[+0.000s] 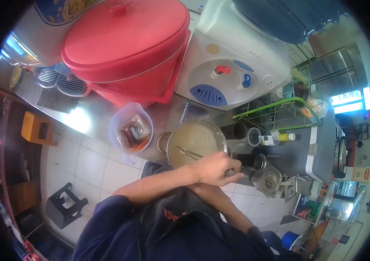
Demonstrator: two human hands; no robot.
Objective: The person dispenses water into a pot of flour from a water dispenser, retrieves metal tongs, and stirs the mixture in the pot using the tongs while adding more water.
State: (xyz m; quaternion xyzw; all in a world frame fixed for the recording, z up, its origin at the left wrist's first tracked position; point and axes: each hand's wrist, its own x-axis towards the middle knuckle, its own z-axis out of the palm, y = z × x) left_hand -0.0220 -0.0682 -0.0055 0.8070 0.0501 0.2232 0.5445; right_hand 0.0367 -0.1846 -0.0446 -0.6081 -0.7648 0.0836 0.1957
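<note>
A metal pot point(223, 135) with a loop handle at its left holds a pale beige, creamy liquid point(193, 140). My left hand point(220, 168) reaches across to the right above its near rim, closed around the handle of a long metal utensil point(190, 153). The utensil slants down to the left into the liquid, which hides its head, so its exact kind is unclear. My right forearm point(213, 196) passes beneath the left one. My right hand lies mostly behind the left wrist near the pot's front, its fingers hidden. Left of the pot stands a translucent plastic jug point(146, 114) containing packaged reddish-brown items point(133, 132).
Behind the pot stand a large red lidded bucket point(119, 48) and a white water dispenser point(233, 56). To the right are a green-edged wire rack point(276, 106), dark cups point(237, 130), a small bottle point(280, 137) and lidded metal containers point(268, 179). A black stool point(65, 204) is on the tiled floor.
</note>
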